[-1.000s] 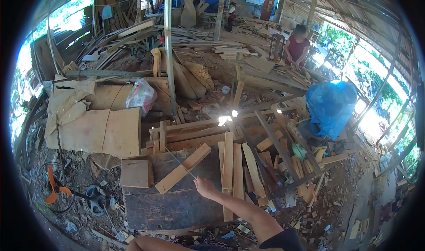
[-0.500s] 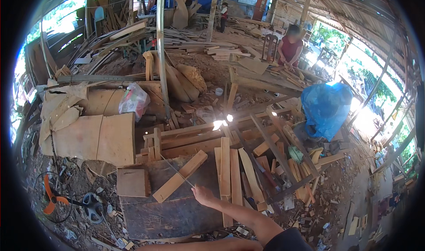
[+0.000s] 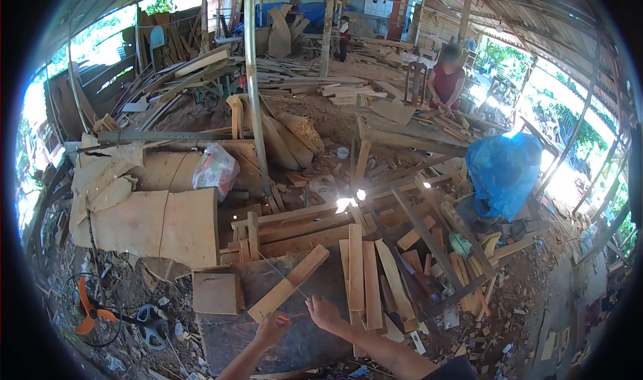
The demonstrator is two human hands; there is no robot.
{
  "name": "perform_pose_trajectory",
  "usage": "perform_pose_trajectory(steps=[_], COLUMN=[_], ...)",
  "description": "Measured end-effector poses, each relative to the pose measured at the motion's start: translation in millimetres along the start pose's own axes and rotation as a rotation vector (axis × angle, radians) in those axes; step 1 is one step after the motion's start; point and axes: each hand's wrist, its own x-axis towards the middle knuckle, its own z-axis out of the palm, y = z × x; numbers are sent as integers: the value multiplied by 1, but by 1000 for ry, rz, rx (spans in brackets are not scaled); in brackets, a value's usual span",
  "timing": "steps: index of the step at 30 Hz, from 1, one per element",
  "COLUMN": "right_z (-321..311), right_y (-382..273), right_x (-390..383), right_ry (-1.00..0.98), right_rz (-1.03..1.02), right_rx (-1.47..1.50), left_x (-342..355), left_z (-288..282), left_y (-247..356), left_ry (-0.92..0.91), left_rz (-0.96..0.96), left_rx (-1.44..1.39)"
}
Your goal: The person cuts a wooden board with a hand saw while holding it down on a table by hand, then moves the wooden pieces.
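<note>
A light wood piece lies at a slant on a dark table. A thin stick crosses over the wood piece. The right hand is just right of the wood piece, with its fingers together on the stick's near end. The left hand is by the wood piece's near end, fingers curled; I cannot tell if they grip anything. A square block sits left of the wood piece.

Extends left forearm and right forearm upward from the lower edge, converging. Holds left hand slightly lower, with fingers curled rightward. Presents right hand near but apart, with fingers bent in a pinching grip, pointing up-left.
</note>
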Motion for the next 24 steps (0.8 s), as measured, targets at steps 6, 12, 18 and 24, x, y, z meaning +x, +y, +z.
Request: perform_pose_trajectory(steps=[6,12,18,24], right_z=[3,9,3,14], right_y=[-1,-5,-11,-9], right_x=[-1,1,-4,-5], right_ry=[-27,6,-27,48], right_rz=[21,40,112,127], right_rx=[1,14,-2,27], left_x=[20,32,42,60], left_z=[-4,-7,-5,-2], left_y=[18,19,15,13], left_ry=[168,228,170,154], left_rz=[-8,-117,-146,-165], left_rx=[356,538,624,616])
